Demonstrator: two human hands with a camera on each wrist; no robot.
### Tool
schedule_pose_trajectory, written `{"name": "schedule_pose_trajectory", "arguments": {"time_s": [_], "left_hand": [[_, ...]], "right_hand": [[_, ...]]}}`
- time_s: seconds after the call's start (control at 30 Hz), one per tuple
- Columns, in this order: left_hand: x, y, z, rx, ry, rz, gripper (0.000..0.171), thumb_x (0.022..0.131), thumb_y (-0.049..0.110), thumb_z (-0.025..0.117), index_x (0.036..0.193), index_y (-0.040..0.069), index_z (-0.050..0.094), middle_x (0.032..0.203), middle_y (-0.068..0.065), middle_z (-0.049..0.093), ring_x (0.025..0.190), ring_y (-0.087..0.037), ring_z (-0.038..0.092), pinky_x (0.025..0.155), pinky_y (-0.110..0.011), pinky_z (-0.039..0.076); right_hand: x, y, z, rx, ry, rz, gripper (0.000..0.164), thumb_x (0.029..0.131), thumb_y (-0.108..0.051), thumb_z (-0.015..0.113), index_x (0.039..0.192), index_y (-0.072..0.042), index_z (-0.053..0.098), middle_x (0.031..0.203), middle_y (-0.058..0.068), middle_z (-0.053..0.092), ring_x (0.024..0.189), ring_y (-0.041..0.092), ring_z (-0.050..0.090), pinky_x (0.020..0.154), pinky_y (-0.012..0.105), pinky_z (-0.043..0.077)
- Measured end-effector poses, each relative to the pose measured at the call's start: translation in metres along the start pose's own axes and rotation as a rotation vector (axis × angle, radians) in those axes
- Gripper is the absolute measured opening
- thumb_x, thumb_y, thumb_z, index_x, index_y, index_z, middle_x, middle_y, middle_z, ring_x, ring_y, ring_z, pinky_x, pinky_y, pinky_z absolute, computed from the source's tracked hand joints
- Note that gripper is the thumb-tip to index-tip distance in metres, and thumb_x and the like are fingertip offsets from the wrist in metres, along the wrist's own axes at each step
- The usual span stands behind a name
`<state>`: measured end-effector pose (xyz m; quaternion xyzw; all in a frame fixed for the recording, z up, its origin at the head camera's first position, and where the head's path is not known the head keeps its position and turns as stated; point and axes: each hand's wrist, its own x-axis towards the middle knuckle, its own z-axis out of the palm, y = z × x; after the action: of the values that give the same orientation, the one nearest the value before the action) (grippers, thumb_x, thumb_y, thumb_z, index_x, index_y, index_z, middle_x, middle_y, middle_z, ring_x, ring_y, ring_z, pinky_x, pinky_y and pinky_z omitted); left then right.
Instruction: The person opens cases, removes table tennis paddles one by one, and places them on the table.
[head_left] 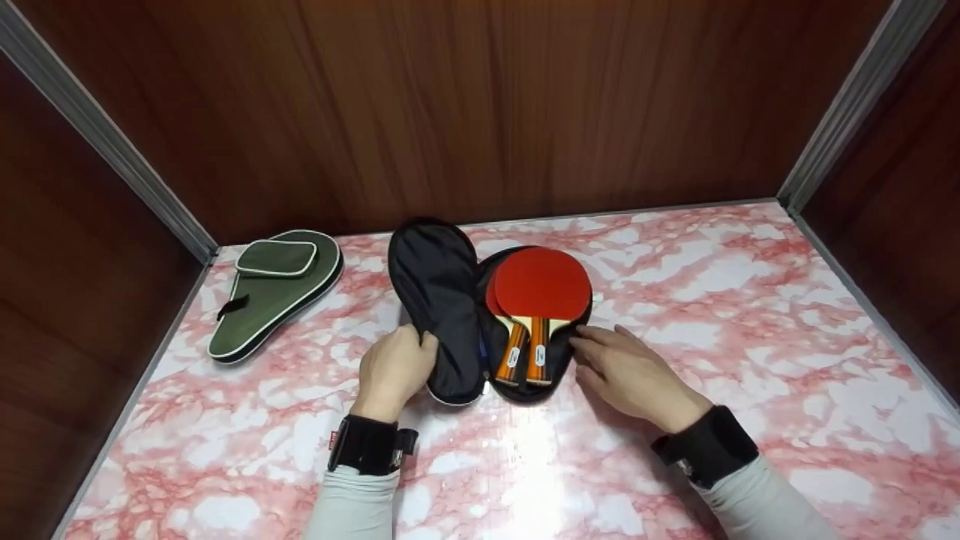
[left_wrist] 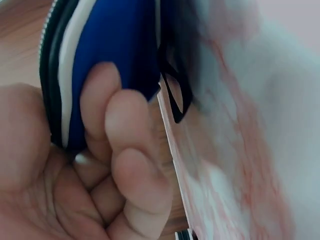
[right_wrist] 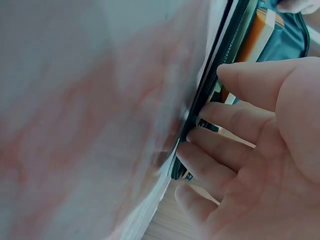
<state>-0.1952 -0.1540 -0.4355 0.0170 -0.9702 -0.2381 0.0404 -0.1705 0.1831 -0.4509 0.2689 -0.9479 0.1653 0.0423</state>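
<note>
A table tennis paddle case (head_left: 439, 292) lies unfolded in the head view, black lining upward. My left hand (head_left: 394, 367) grips the edge of its left half, which leans up from the table. In the left wrist view, my fingers curl over that half's blue outer fabric (left_wrist: 117, 40), beside white piping and a zipper. Two red paddles overlap in the right half: the front paddle (head_left: 544, 285) partly covers the rear paddle (head_left: 512, 356), handles toward me. With fingers extended, my right hand (head_left: 630, 371) touches the right half's zippered rim (right_wrist: 235, 37).
A green paddle case (head_left: 289, 304) with white piping and a small pocket lies at the far left. Brown wood-look panels (head_left: 525, 112) wall the back and sides of the red-and-white marbled table (head_left: 750, 322).
</note>
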Motion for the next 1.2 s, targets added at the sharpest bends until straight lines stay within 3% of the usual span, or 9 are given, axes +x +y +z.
{"name": "schedule_pose_trajectory", "arguments": {"time_s": [0.13, 0.27, 0.37, 0.5, 0.67, 0.97, 1.2], "left_hand": [[-0.001, -0.002, -0.002, -0.008, -0.026, 0.007, 0.04, 0.107, 0.03, 0.053, 0.089, 0.0, 0.073, 0.098, -0.025, 0.077, 0.092, -0.045, 0.076, 0.08, -0.061, 0.056], [-0.002, -0.001, -0.002, -0.005, -0.023, 0.008, 0.039, 0.107, 0.03, 0.054, 0.089, 0.001, 0.073, 0.099, -0.024, 0.077, 0.092, -0.045, 0.076, 0.08, -0.061, 0.056], [-0.004, 0.001, 0.001, -0.002, -0.01, 0.027, 0.039, 0.106, 0.029, 0.055, 0.084, 0.002, 0.072, 0.096, -0.024, 0.076, 0.09, -0.045, 0.075, 0.078, -0.06, 0.056], [-0.005, 0.004, 0.004, 0.006, 0.001, 0.034, 0.039, 0.106, 0.03, 0.056, 0.083, 0.003, 0.072, 0.096, -0.024, 0.077, 0.09, -0.045, 0.075, 0.078, -0.06, 0.056], [-0.006, 0.008, 0.005, 0.009, 0.003, 0.047, 0.039, 0.106, 0.03, 0.056, 0.083, 0.003, 0.073, 0.097, -0.023, 0.077, 0.092, -0.045, 0.075, 0.08, -0.06, 0.056], [-0.005, 0.015, 0.0, -0.006, -0.016, 0.067, 0.041, 0.105, 0.031, 0.056, 0.078, 0.004, 0.07, 0.096, -0.023, 0.076, 0.091, -0.045, 0.076, 0.078, -0.059, 0.057], [-0.006, 0.019, -0.001, -0.012, -0.029, 0.072, 0.04, 0.105, 0.032, 0.056, 0.075, 0.008, 0.067, 0.09, -0.02, 0.075, 0.086, -0.041, 0.075, 0.076, -0.058, 0.056]], "right_hand": [[0.01, -0.008, -0.007, -0.029, 0.038, 0.027, 0.036, 0.108, -0.018, 0.069, 0.134, 0.008, 0.072, 0.137, 0.025, 0.071, 0.13, 0.044, 0.065, 0.115, 0.061, 0.046], [0.023, -0.022, -0.011, -0.059, 0.082, 0.122, 0.03, 0.109, -0.033, 0.072, 0.104, -0.004, 0.078, 0.097, 0.012, 0.074, 0.096, 0.038, 0.069, 0.088, 0.054, 0.055], [0.034, -0.033, -0.011, -0.072, 0.077, 0.214, 0.046, 0.106, -0.05, 0.072, 0.079, -0.013, 0.07, 0.071, 0.002, 0.061, 0.072, 0.03, 0.063, 0.069, 0.048, 0.049], [0.046, -0.042, -0.006, -0.11, 0.024, 0.305, 0.064, 0.101, -0.07, 0.068, 0.064, -0.017, 0.058, 0.059, -0.001, 0.052, 0.058, 0.024, 0.058, 0.057, 0.044, 0.046], [0.053, -0.045, 0.002, -0.157, -0.009, 0.354, 0.068, 0.098, -0.071, 0.069, 0.062, -0.016, 0.057, 0.057, 0.0, 0.054, 0.057, 0.027, 0.061, 0.056, 0.047, 0.052], [0.054, -0.039, 0.004, -0.159, -0.067, 0.379, 0.051, 0.102, -0.046, 0.068, 0.063, -0.015, 0.056, 0.061, 0.002, 0.055, 0.064, 0.029, 0.065, 0.062, 0.052, 0.055], [0.049, -0.032, 0.007, -0.176, 0.017, 0.356, 0.038, 0.098, -0.038, 0.073, 0.077, -0.012, 0.055, 0.062, 0.003, 0.054, 0.059, 0.027, 0.061, 0.059, 0.051, 0.054]]}}
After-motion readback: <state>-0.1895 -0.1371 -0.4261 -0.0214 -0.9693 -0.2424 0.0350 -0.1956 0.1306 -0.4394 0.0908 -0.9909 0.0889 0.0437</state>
